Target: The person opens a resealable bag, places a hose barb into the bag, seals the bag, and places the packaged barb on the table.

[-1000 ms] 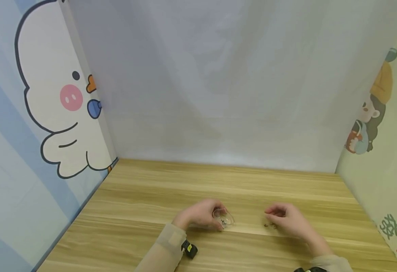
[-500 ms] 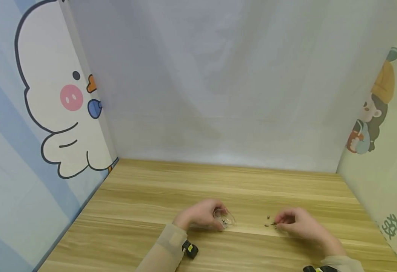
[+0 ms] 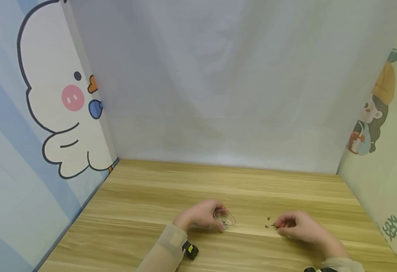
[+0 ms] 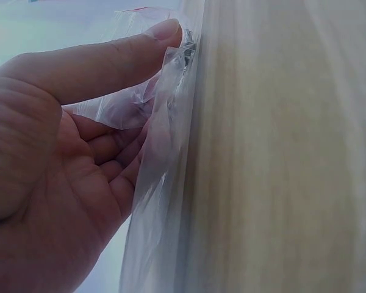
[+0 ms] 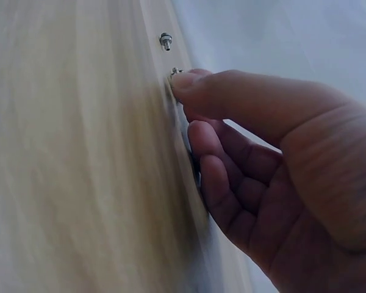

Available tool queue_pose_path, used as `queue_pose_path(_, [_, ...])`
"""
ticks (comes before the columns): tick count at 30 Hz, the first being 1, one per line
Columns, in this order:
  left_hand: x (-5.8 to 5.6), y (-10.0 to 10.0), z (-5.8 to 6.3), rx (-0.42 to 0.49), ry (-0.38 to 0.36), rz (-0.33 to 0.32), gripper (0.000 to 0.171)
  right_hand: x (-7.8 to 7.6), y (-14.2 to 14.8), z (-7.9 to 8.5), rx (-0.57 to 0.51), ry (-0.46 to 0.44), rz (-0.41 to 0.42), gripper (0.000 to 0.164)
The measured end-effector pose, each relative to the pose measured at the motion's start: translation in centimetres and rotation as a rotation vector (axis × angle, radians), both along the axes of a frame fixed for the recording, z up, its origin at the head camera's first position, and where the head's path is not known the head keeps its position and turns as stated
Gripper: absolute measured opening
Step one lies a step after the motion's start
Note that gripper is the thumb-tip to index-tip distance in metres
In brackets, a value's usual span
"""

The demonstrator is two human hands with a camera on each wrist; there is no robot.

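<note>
My left hand (image 3: pixel 203 216) holds a clear plastic zip bag (image 3: pixel 228 218) by its mouth, thumb and fingers curled around the film. Small metal pieces lie inside; in the left wrist view they show as a shiny bit (image 4: pixel 188 47) beside the thumb tip. Right of the bag, my right hand (image 3: pixel 299 226) is down at the table, thumb and index fingertip pinching at a small metal screw (image 5: pixel 175 71). The other fingers curl loosely toward the palm. Another small screw with a collar (image 5: pixel 165 41) stands just beyond the fingertips.
Several loose screws (image 3: pixel 266 226) lie on the wooden table (image 3: pixel 171 181) between the bag and my right hand. A pale curtain (image 3: pixel 212 94) closes off the back. Printed cloths hang at the left (image 3: pixel 11 196) and right (image 3: pixel 371 181).
My right hand has moved right and slightly nearer, down onto the screws, uncovering several of them. The left hand and the bag have stayed almost still.
</note>
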State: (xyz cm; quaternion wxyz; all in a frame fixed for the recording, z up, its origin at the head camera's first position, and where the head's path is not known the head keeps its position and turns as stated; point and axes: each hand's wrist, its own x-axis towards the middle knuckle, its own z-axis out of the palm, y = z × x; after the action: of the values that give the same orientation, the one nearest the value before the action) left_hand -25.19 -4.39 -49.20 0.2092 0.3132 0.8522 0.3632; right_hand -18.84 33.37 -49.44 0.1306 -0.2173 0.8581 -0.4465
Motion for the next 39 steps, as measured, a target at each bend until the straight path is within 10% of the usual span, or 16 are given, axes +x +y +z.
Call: queue_pose_path(39, [0.02, -0.08, -0.23, 0.011, -0.001, 0.002, 0.05, 0.05, 0.13, 0.05, 0.084, 0.039, 0.012, 0.009])
